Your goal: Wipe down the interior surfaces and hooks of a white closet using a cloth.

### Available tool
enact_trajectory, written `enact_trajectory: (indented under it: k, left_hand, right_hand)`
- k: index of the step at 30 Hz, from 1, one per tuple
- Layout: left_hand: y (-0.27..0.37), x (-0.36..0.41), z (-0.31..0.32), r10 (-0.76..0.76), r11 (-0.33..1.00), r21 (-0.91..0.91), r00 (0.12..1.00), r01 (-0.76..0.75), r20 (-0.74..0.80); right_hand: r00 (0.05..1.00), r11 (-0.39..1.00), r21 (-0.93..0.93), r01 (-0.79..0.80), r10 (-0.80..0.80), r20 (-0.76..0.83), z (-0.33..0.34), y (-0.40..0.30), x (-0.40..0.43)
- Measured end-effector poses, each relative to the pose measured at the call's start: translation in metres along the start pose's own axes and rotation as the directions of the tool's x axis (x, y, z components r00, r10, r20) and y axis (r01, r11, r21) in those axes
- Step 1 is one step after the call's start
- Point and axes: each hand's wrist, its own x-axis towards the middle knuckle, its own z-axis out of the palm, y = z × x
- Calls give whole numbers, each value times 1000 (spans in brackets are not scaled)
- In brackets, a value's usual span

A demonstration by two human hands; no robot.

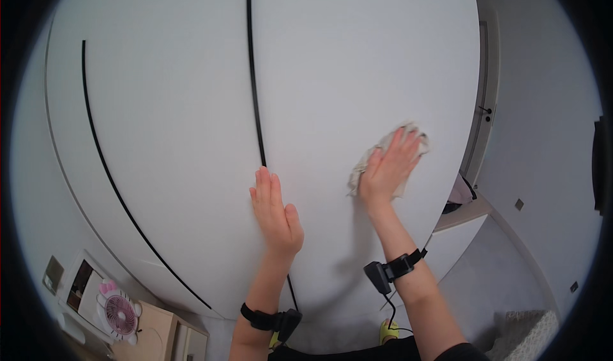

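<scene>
White wardrobe doors (pixel 335 83) fill most of the view in front of me. My right hand (pixel 390 169) presses a crumpled pale cloth (pixel 357 176) flat against the right-hand door, with its fingers spread over the cloth. The cloth sticks out around the fingertips and beside the palm. My left hand (pixel 275 212) holds nothing; its fingers are straight and close together, the thumb a little apart. It rests at the long black vertical strip (pixel 254 83) between two doors and covers part of it. Each wrist wears a black strap with a small device.
A second black strip (pixel 98 145) runs down the left door. At lower left, a pink-and-white cat-shaped fan (pixel 119 313) stands on a wooden cabinet (pixel 153 322). A grey door (pixel 479 97) and a low ledge (pixel 464 217) lie to the right. Yellow slippers (pixel 389 331) show below.
</scene>
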Motion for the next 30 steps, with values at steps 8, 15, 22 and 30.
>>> enact_trajectory:
  k: [8, 15, 22, 30]
  left_hand:
    - [-16, -14, 2, -16, 988, 151, 1000, 15, 6]
    - [-38, -54, 14, -97, 913, 403, 993, 64, 63]
    - [-12, -41, 40, -119, 865, 502, 981, 25, 156]
    - [1, -31, 36, -97, 829, 559, 979, -20, 179]
  right_hand:
    - [858, 880, 106, 462, -474, 199, 25, -78, -46]
    - [759, 755, 295, 585, -638, 126, 23, -83, -71]
    - [743, 761, 218, 611, -646, 175, 3, 0, -39]
    - [861, 866, -42, 498, -487, 148, -34, 128, -7]
